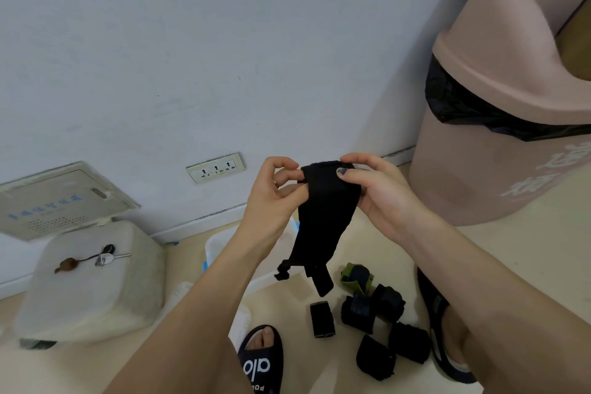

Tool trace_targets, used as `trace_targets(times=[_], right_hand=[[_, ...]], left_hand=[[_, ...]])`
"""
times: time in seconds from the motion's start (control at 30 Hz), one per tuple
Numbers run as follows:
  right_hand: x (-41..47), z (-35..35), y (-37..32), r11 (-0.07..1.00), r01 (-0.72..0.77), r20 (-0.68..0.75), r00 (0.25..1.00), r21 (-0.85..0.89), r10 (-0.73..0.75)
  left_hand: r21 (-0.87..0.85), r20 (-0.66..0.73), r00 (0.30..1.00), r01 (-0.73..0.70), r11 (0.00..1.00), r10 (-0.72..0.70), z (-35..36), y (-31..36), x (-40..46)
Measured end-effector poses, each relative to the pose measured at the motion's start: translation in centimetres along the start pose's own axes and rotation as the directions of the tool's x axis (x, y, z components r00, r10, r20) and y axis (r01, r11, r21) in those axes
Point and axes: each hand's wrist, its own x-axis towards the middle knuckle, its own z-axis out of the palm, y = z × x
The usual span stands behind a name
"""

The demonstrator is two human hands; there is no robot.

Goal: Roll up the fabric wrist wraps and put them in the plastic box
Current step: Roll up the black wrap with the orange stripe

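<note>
**A:** what's the wrap look like rn?

**B:** black fabric wrist wrap [323, 217], unrolled, kinda limp. A thin loop and a narrower strap tab dangle off the bottom end. Its long axis runs pretty much top to bottom, the top edge up at the hands and the tail hanging above the plastic box [217, 246] on the floor.

**A:** and the hands?

**B:** both pinch the top edge. Left hand [275, 192] has fingers curled on the left corner, right hand [374, 189] has its thumb pressed over the front at the right corner. Already rolled wraps [371, 313] sit on the floor between the sandals [260, 361].
</note>
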Motion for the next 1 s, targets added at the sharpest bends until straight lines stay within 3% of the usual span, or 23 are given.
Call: trace_targets(times=[0.33,0.57,0.77,1.0], right_hand=[[0.0,0.1,0.5,0.996,0.046,0.005,0.999,-0.071,-0.046],[0.4,0.0,0.8,0.972,0.117,0.023,0.993,-0.202,-0.115],[0.4,-0.3,0.6,0.972,0.112,0.066,0.993,-0.206,-0.101],[0.5,-0.8,0.5,0.969,0.1,0.136,0.988,-0.225,-0.07]], left_hand=[[-0.038,-0.016,0.997,0.069,0.997,-0.069,-0.3,-0.2,0.2],[0.035,0.026,0.999,0.019,0.999,-0.02,-0.3,0.2,-0.3],[0.093,0.055,0.997,-0.062,0.994,0.057,-0.6,0.3,-0.6],[0.388,0.072,0.976,-0.219,0.895,0.208,-1.0,0.2,-0.5]])
